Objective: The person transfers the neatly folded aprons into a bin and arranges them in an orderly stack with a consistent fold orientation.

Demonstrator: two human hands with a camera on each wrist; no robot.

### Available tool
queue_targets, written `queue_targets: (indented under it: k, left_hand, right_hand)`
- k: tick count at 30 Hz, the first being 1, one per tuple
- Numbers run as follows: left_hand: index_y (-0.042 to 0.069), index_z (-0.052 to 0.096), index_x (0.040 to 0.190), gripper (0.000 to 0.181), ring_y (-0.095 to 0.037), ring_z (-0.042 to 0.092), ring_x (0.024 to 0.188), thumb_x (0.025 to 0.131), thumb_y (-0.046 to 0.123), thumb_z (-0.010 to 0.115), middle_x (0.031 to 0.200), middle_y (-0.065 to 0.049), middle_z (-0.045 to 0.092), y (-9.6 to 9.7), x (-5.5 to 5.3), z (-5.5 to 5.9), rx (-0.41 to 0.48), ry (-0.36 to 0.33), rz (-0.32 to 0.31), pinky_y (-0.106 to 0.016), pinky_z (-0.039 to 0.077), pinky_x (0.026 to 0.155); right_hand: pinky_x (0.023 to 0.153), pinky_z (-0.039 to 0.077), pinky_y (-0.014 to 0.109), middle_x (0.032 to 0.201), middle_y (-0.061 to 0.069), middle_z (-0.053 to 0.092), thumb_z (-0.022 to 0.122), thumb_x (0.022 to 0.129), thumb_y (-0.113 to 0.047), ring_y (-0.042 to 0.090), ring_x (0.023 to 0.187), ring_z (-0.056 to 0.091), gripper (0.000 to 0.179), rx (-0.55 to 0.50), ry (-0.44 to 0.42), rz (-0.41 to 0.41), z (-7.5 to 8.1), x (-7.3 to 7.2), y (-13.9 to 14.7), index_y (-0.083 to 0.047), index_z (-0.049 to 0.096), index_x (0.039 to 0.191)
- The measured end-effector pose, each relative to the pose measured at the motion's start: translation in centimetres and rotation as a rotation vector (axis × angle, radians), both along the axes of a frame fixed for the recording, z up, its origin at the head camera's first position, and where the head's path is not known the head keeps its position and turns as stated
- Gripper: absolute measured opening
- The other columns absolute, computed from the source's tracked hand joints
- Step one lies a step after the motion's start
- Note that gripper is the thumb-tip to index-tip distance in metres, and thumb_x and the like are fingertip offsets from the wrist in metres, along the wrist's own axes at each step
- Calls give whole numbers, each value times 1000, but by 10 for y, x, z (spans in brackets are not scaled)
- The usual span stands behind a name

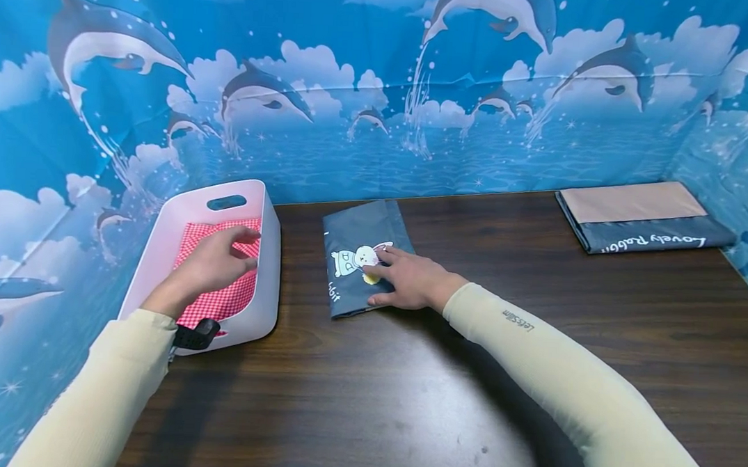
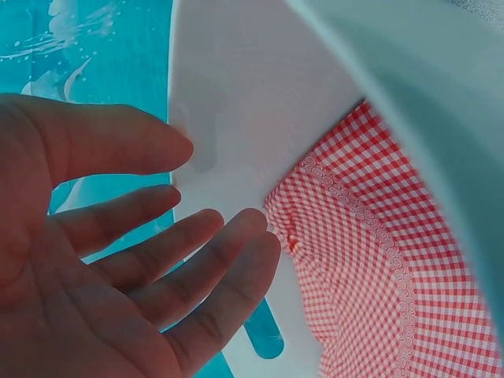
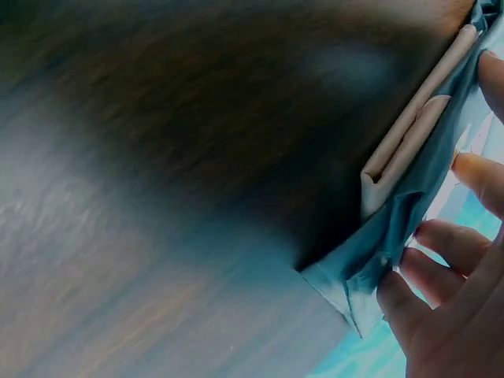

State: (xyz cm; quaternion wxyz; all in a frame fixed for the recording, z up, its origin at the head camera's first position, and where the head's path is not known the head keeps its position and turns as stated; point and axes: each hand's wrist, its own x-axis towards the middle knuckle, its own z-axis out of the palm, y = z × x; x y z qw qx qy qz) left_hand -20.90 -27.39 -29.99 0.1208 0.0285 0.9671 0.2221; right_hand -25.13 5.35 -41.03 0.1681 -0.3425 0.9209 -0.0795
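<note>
My left hand (image 1: 214,267) hovers over a white plastic basket (image 1: 271,271), its fingers loosely bent and apart, holding nothing. Inside the basket lies a red-and-white checked cloth (image 1: 232,302); the left wrist view shows a lace-like trim along this checked cloth (image 2: 370,236), apart from the fingertips. On the table, my right hand (image 1: 409,282) rests with spread fingers on a folded dark grey cloth (image 1: 368,223) printed with a white rabbit. Beige folded layers (image 3: 402,150) show at that cloth's edge in the right wrist view.
A second folded item (image 1: 638,210), dark grey and beige with "Lovely Rabbit" lettering, lies at the back right of the brown wooden table (image 1: 354,400). Behind the table hangs a blue curtain (image 1: 352,156) printed with dolphins, which also runs along both sides.
</note>
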Motion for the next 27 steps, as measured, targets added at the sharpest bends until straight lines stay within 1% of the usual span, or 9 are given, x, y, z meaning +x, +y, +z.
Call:
queue_targets:
  k: [6,11,15,21,27]
  left_hand:
    - [-7,46,156,59,-52,61,132,104,14,64,154,-35,52,1,-1,0,-4,-3,3,-63,57,102]
    - [-7,45,156,60,-52,61,133,104,15,65,155,-35,51,2,-2,-1,-18,-6,9,-64,56,103]
    - [-7,44,157,61,-52,60,133,104,15,65,155,-35,51,2,-1,-1,-10,-8,10,-64,56,103]
    - [-7,43,157,62,-54,60,134,104,15,64,156,-37,48,0,0,-2,-10,-9,4,-68,53,107]
    - [-8,43,156,62,-54,61,132,104,15,65,154,-37,50,-1,-1,-4,-18,-1,-12,-66,55,103]
  right_hand:
    - [133,30,52,181,10,20,57,105,-63,29,170,15,75,-8,-12,-6,1,1,9,-33,35,170]
    - [132,31,52,181,11,20,58,105,-62,30,169,16,75,-14,-35,-24,1,4,22,-32,35,170]
    - [131,33,54,181,12,21,61,104,-60,32,169,17,75,-24,-42,-64,3,7,40,-31,37,169]
    - [129,36,59,180,14,23,64,104,-57,36,168,21,74,-43,-36,-139,2,9,75,-30,39,168]
    - [127,37,61,179,17,24,65,104,-55,40,165,25,74,-54,-30,-193,0,12,101,-28,41,167]
